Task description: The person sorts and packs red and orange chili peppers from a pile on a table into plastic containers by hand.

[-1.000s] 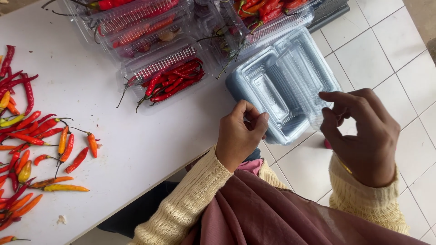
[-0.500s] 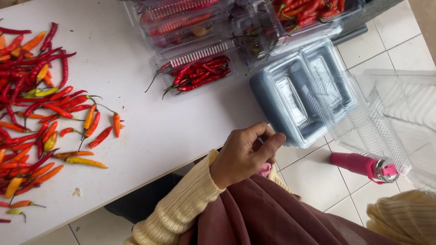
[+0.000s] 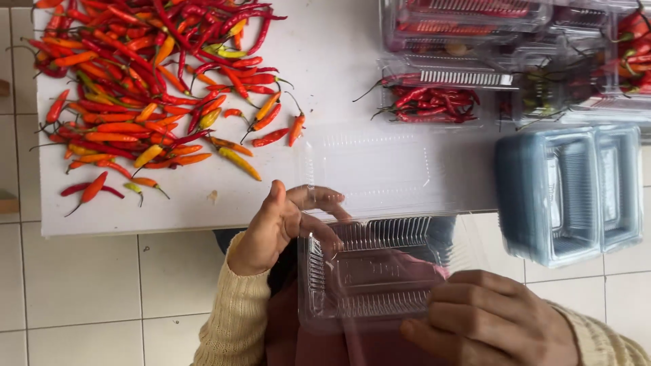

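Both hands hold an empty clear plastic clamshell container [image 3: 369, 271] just below the near edge of the white tabletop [image 3: 339, 61], over the person's lap. Its lid is swung open toward twelve o'clock, lying partly over the tabletop edge. The left hand [image 3: 281, 227] pinches the container's nine o'clock rim, thumb up and fingers curled over the hinge corner. The right hand [image 3: 488, 325] closes over the corner at five o'clock.

To open it well, the grip should stay light at the rims so the thin walls do not buckle, with the lid folded fully back and the tray kept level.

At ten o'clock lies a loose heap of red, orange and yellow chillies [image 3: 135, 88]. At one o'clock stand filled clear packs of red chillies [image 3: 434, 98]; at three o'clock, a nested stack of empty containers [image 3: 569, 193] overhangs the tabletop. The floor [image 3: 88, 291] below is pale square tile.
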